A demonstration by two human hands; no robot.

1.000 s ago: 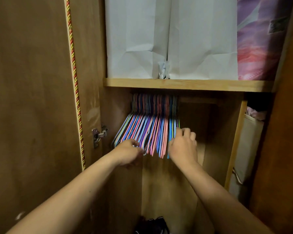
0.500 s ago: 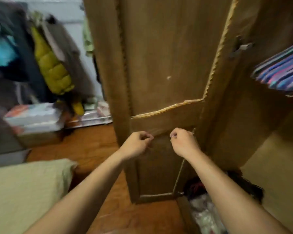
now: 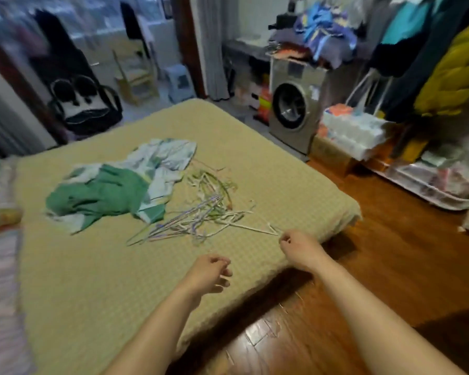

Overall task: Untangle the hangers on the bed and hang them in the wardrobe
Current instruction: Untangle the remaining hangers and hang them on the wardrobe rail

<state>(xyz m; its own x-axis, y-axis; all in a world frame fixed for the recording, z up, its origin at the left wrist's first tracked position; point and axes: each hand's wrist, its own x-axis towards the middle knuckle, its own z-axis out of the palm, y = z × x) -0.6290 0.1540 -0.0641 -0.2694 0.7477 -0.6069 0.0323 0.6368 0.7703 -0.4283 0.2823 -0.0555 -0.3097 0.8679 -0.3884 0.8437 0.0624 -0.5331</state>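
Hands are reaching out over the near corner of the bed (image 3: 98, 280), both loosely curled and gripping nothing. The right hand (image 3: 299, 247) is hovering just beside the tip of the closest hanger, its fingers bent inward; whether a fingertip is touching the wire cannot be told through the blur. The left hand (image 3: 210, 273) is hanging lower and nearer the camera, over bare cover, fingers relaxed and slightly spread, apart from the pile.

The hangers (image 3: 201, 217), thin wire ones in pale white, lilac and green, are lying in a tangled heap on the bed's olive-yellow cover, ahead of both hands and toward the bed's right edge. Just beside the heap on its left, a crumpled green and white patterned cloth (image 3: 119, 185) is spreading across the middle of the bed.

Beyond the far corner of the bed, a front-loading washing machine (image 3: 295, 109) is standing on the floor with clothes piled on top of it. To the right, a yellow padded jacket (image 3: 452, 77) is hanging among darker garments above stacked clear storage boxes (image 3: 428, 182). Wooden floor (image 3: 390, 266) is showing along the bed's right side and beneath the forearms. The wardrobe is out of sight.
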